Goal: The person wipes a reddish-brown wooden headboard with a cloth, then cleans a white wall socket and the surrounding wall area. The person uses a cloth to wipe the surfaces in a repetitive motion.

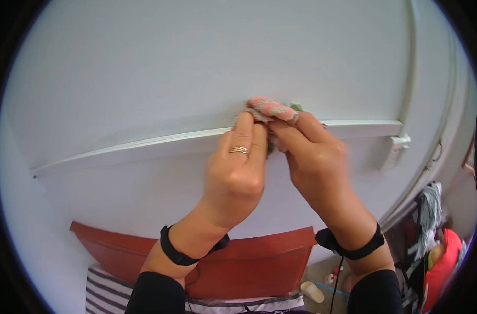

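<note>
A bunched pink-and-grey cloth (272,108) lies against a narrow white ledge or strip (175,139) that runs across the pale wall (207,70). My left hand (236,172), with rings on one finger, grips the cloth's left side. On the right side, my right hand (319,157) pinches the same cloth between thumb and fingers. Both hands sit close together over the strip, hiding part of it. A small green patch (296,106) shows behind my right fingers; whether it belongs to the cloth is unclear.
Below stands a reddish-brown wooden headboard (254,267), with striped bedding (105,288) in front. A white bracket-like fitting (397,147) is at the strip's right end. Lower right are piled clothes (428,212), a red fabric item (442,271) and a pale slipper (312,292) on the floor.
</note>
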Action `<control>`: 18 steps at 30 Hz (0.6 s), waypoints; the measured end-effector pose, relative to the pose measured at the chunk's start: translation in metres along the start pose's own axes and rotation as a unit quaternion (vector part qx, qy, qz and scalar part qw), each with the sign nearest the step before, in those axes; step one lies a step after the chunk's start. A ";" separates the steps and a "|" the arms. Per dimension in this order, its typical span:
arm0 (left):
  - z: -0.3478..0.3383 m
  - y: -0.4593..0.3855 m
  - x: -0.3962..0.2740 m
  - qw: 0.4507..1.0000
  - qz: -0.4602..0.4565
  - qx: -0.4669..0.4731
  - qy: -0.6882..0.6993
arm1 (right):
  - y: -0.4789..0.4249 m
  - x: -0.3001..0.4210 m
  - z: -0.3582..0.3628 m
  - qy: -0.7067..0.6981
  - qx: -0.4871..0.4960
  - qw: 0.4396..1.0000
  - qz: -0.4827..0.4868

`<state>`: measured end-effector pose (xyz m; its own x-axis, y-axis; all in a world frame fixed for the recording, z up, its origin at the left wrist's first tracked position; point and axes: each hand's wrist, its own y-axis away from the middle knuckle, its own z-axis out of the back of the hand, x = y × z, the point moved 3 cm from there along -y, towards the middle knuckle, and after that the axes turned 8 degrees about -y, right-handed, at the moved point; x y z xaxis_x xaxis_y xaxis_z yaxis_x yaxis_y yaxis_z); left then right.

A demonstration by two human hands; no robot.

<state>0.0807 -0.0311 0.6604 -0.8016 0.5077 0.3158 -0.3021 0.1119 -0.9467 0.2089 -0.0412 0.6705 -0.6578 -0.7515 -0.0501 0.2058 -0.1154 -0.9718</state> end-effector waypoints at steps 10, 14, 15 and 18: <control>-0.042 -0.020 -0.059 0.999 -0.007 -0.018 0.034 | 0.022 -0.039 0.053 0.041 -0.019 0.998 -0.036; -0.053 -0.027 -0.079 0.999 -0.008 -0.017 0.043 | 0.029 -0.050 0.067 0.080 -0.028 0.996 -0.040; -0.056 -0.029 -0.083 0.999 -0.016 -0.015 0.038 | 0.030 -0.052 0.070 0.090 -0.027 0.995 -0.042; -0.063 -0.035 -0.094 0.999 -0.031 -0.005 0.031 | 0.034 -0.057 0.081 0.111 -0.045 0.992 -0.041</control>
<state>0.1991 -0.0289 0.6596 -0.7480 0.5510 0.3699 -0.3446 0.1539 -0.9261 0.3118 -0.0546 0.6593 -0.8147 -0.5798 -0.0105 0.0866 -0.1037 -0.9908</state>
